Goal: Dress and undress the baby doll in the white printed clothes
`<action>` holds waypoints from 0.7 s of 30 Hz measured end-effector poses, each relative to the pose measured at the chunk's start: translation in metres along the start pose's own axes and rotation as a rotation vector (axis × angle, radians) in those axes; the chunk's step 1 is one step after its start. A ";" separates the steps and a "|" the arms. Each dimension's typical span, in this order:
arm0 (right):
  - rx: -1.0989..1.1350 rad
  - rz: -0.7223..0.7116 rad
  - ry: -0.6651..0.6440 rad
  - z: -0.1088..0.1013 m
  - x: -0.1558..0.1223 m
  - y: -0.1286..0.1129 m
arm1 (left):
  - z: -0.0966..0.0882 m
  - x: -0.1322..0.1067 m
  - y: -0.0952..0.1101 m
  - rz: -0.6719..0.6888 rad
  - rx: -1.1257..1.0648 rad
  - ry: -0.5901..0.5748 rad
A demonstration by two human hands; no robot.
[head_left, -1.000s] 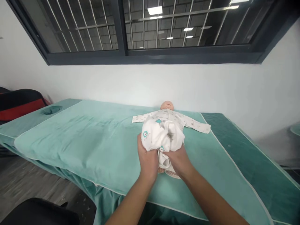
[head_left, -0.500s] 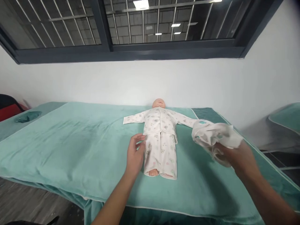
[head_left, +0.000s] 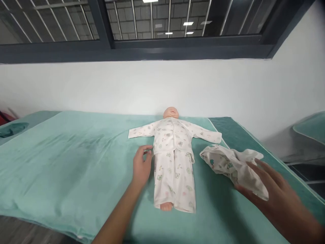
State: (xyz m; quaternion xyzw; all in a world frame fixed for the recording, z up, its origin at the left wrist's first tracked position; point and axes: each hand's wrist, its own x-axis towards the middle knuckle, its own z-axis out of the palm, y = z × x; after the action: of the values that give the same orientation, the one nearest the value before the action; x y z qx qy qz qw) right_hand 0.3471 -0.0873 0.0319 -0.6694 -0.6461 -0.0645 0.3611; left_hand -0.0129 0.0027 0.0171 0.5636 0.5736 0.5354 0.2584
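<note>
A baby doll (head_left: pixel 173 152) in white printed pyjamas lies on its back on the teal-covered table (head_left: pixel 76 162), head toward the wall. My left hand (head_left: pixel 141 166) hovers just left of the doll's waist, fingers loosely curled and apart, holding nothing. A crumpled white printed garment (head_left: pixel 230 165) lies on the cover to the doll's right. My right hand (head_left: pixel 276 196) is spread open at the garment's near edge, fingers stretched out, touching or just leaving it.
A white wall and a dark-framed window run behind the table. A darker teal strip (head_left: pixel 243 139) borders the cover on the right. A small teal cloth (head_left: pixel 12 129) lies at far left. Another teal-covered surface (head_left: pixel 311 127) shows at the right edge.
One second ago both hands held the bunched garment above the doll. My right hand carried it to the right, set it down and opened. My left hand stayed by the doll.
</note>
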 end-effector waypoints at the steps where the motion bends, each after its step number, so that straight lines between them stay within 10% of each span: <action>1: 0.042 -0.034 -0.027 0.004 0.005 -0.012 | 0.005 0.013 0.000 0.044 0.012 -0.005; 13: 0.661 0.045 -0.212 0.183 0.184 -0.123 | 0.096 0.169 0.022 0.281 0.191 -0.346; 21: 0.808 0.076 -0.326 0.197 0.193 -0.115 | 0.097 0.165 0.015 0.272 0.244 -0.350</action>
State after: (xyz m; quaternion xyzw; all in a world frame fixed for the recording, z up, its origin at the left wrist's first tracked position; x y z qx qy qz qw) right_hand 0.1980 0.1709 0.0403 -0.4991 -0.6429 0.3131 0.4894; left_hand 0.0418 0.1838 0.0526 0.7468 0.4994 0.3863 0.2092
